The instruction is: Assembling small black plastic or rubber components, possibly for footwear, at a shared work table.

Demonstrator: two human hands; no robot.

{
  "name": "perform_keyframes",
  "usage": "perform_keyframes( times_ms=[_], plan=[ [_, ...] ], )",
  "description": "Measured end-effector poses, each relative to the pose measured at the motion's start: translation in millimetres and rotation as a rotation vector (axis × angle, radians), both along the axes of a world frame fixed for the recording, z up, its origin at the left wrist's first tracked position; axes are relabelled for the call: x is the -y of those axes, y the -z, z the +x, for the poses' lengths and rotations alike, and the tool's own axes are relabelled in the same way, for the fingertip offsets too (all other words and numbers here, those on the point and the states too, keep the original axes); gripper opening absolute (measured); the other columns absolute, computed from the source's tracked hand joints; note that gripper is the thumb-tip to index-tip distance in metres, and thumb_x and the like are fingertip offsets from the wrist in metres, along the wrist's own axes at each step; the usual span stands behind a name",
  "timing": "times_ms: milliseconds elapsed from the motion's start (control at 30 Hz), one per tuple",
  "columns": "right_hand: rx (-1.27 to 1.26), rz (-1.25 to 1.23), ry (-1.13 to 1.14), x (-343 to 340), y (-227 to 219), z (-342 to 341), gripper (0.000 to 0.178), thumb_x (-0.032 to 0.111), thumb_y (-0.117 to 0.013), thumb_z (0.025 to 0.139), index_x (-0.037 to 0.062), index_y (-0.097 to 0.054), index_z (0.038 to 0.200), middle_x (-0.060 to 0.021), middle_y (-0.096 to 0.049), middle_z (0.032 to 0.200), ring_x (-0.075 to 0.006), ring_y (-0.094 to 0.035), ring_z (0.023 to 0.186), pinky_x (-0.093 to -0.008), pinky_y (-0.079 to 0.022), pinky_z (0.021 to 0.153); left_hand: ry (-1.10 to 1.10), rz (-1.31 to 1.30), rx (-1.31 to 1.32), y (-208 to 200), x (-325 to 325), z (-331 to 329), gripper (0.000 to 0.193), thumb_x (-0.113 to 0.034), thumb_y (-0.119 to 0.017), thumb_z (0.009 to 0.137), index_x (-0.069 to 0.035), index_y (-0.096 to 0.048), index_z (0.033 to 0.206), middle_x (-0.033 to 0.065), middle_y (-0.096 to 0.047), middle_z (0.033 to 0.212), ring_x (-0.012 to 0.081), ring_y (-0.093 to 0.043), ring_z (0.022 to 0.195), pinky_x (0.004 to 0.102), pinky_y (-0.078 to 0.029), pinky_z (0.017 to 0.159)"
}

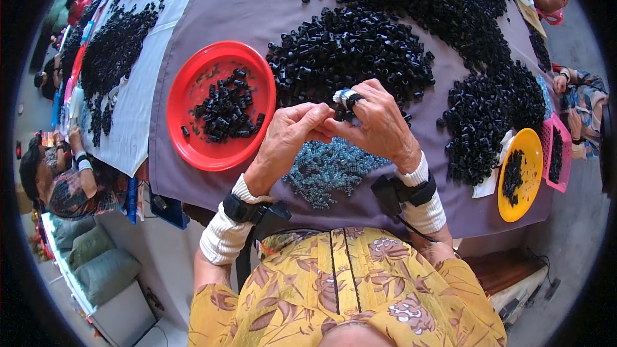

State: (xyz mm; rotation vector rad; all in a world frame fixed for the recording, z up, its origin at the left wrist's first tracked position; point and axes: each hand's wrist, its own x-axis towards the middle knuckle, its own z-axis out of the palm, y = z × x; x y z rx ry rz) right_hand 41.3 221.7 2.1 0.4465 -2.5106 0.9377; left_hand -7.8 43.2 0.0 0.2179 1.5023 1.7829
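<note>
Both hands meet above the near edge of the cloth-covered table. My left hand (pixel 287 136) is closed in a pinch, its thumb and fingertips against the right hand's. My right hand (pixel 380 122) is also closed, with a blue-and-white wrap (pixel 348 96) on one finger. Whatever lies between the fingertips is too small or hidden to make out. Directly below them spreads a heap of small bluish coil springs (pixel 328 173). Just beyond is a large pile of short black tubular pieces (pixel 350 51). To the left, a red plate (pixel 178 99) holds more black pieces.
More black pieces (pixel 495 122) are heaped at the right, near a yellow plate (pixel 528 183) and a pink basket (pixel 565 154). Other people sit at both sides, including one person's arm (pixel 87 173) at the left. The purple tablecloth (pixel 199 13) ends just before my body.
</note>
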Motion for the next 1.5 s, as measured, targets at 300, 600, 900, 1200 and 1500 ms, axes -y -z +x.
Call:
perform_keyframes(
  times_ms=[300,600,900,1200,1500],
  plan=[
    [-0.02,0.017,-0.013,1.3,8.0,1.6,0.021,0.018,-0.07,0.067,0.0047,-0.054,0.068,-0.0089,-0.054,0.065,-0.0283,-0.053,0.064,-0.0366,-0.042,0.066,0.103,-0.018,-0.096,3.2,-3.1,3.9,0.028,-0.024,-0.052,0.093,0.002,-0.062,0.097,0.0081,-0.065,0.085,0.014,-0.063,0.075,0.0279,-0.052,0.072],
    [0.133,0.029,0.288,-33.2,11.2,2.7,0.025,0.023,-0.072,0.073,0.0003,-0.062,0.076,-0.0113,-0.058,0.067,-0.0274,-0.058,0.062,-0.0374,-0.044,0.055,-0.526,-0.069,-0.11,4.1,49.7,-22.7,0.025,-0.025,-0.059,0.09,-0.001,-0.065,0.091,0.006,-0.064,0.077,0.0118,-0.062,0.067,0.0235,-0.051,0.061],
    [0.276,0.483,0.154,-6.5,32.6,10.2,0.011,0.011,-0.06,0.075,0.0045,-0.06,0.066,-0.0102,-0.061,0.066,-0.0247,-0.062,0.058,-0.035,-0.047,0.052,-0.525,-0.112,-0.134,6.0,72.5,-23.8,0.027,-0.029,-0.058,0.09,-0.003,-0.064,0.087,0.0034,-0.062,0.072,0.0102,-0.059,0.063,0.0237,-0.05,0.06],
    [0.224,0.282,0.11,-11.0,0.2,11.7,0.013,0.013,-0.063,0.073,0.0035,-0.058,0.066,-0.0116,-0.059,0.064,-0.0282,-0.061,0.06,-0.0377,-0.047,0.055,-0.097,-0.086,-0.145,2.6,0.4,-1.0,0.023,-0.018,-0.059,0.09,0.0,-0.061,0.104,0.0029,-0.063,0.083,0.0074,-0.059,0.071,0.0216,-0.05,0.065],
    [0.191,0.085,0.235,-30.7,-15.1,18.5,0.026,0.024,-0.071,0.073,0.0006,-0.061,0.078,-0.0144,-0.058,0.067,-0.0307,-0.059,0.063,-0.0392,-0.046,0.057,-0.117,-0.016,0.012,6.3,8.5,-5.2,0.021,-0.013,-0.058,0.089,0.0,-0.061,0.105,0.0063,-0.064,0.084,0.0125,-0.062,0.072,0.0268,-0.053,0.068]
  ],
)
